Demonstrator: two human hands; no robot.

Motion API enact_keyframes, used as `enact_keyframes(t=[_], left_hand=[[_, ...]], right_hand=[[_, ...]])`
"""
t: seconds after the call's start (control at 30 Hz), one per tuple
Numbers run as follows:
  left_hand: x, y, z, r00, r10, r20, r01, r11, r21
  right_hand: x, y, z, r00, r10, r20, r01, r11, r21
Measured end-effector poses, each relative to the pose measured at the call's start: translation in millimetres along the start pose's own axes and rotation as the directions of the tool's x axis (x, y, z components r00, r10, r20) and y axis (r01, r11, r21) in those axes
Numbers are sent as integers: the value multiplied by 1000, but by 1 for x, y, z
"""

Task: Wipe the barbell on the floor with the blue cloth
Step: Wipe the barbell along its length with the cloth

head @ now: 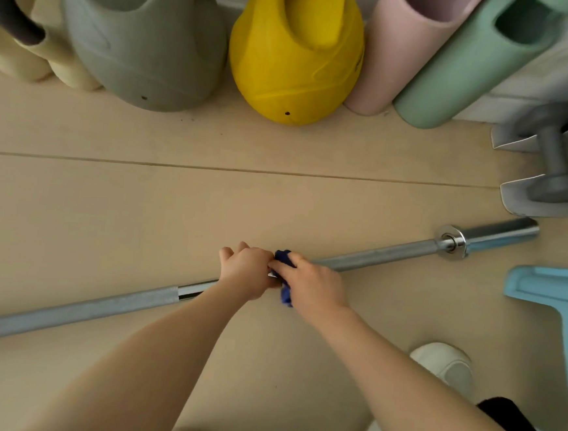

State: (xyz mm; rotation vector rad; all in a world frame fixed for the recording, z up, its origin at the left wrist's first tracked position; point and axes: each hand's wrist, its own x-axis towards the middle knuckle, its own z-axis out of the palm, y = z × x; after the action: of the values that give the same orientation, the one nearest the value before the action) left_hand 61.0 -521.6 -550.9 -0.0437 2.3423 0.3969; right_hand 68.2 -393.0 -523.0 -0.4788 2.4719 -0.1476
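A long steel barbell (388, 252) lies on the tan floor, running from the lower left up to its collar and sleeve (498, 234) at the right. My left hand (246, 272) is closed around the bar near its middle. Right beside it, touching, my right hand (311, 285) presses a dark blue cloth (285, 292) around the bar. Only small folds of the cloth show above and below my fingers. The bar under both hands is hidden.
Against the far wall stand a grey kettlebell (143, 41), a yellow kettlebell (295, 56), a pink roller (397, 50) and a green roller (467, 70). Grey dumbbells (558, 162) lie on a rack at the right. A light blue plastic piece (561, 305) and my white shoe (447, 367) are close by.
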Motion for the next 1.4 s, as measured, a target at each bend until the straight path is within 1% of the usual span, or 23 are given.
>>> enact_keyframes(t=[0.03,0.07,0.13,0.17,0.23,0.3,0.33,0.4,0.43,0.5,0.53,0.6,0.7,0.8,0.87,0.93,1.0,1.07,1.1,1.2,1.27,1.33,1.4], left_hand=[[-1,2,1,1000,10,-10,-10,1000,22],[-2,3,3,1000,12,-24,-11,999,38],[-3,5,6,998,4,-55,-2,999,50],[-4,6,6,998,-2,-66,6,999,54],[-3,7,4,997,-15,-76,20,998,64],[-3,8,2,997,-25,-78,32,995,92],[-4,8,1,997,-31,-76,39,994,101],[-5,8,1,997,-35,-64,42,993,109],[-5,8,2,997,-29,-65,37,993,115],[-6,8,6,996,-26,-91,36,993,109],[-8,8,9,994,-27,-109,38,994,98],[-11,7,14,988,-26,-152,38,997,74],[-15,8,16,983,-32,-180,44,997,65],[-16,14,15,987,-34,-156,50,994,99],[-12,19,11,994,-42,-102,55,990,134],[-6,25,4,997,-41,-60,48,991,125],[-1,33,-3,999,-21,-27,23,997,79],[1,44,-4,1000,10,0,-10,998,62],[1,50,-1,1000,23,15,-24,997,79],[7,71,12,996,45,76,-58,982,179],[14,85,16,995,31,100,-46,987,153],[19,99,17,993,32,109,-45,992,122],[24,108,18,992,46,115,-66,982,174]], right_hand=[[0,12,-2,999,40,6,-40,996,-81],[0,22,-5,993,121,-4,-121,986,-118],[2,35,-11,958,282,-49,-285,956,-66],[5,33,-11,946,315,-76,-318,948,-19],[7,12,-6,958,268,-105,-258,960,105],[2,-12,4,989,123,-85,-105,977,185],[-2,-18,4,997,48,-67,-36,984,174],[-3,-3,-1,998,-56,-39,58,998,30],[0,14,-6,998,-51,-35,50,997,-52],[6,52,-16,996,69,-52,-76,983,-166],[7,69,-20,987,142,-73,-154,969,-191],[2,85,-22,972,208,-107,-226,953,-201],[-1,71,-14,977,196,-85,-200,979,-33],[-3,63,-16,1000,22,-13,-21,998,56],[-5,78,-35,997,-33,63,31,999,35],[-8,106,-51,992,30,120,-29,1000,-10],[-13,136,-55,991,122,57,-116,987,-109],[-17,151,-49,988,152,-33,-155,977,-145],[-18,152,-43,990,134,-46,-138,983,-118],[-23,145,-35,1000,4,-14,-4,1000,-6],[-27,156,-39,999,-49,16,49,999,-5],[-33,184,-44,1000,26,1,-26,995,-93],[-41,213,-45,980,187,-61,-194,970,-146]])
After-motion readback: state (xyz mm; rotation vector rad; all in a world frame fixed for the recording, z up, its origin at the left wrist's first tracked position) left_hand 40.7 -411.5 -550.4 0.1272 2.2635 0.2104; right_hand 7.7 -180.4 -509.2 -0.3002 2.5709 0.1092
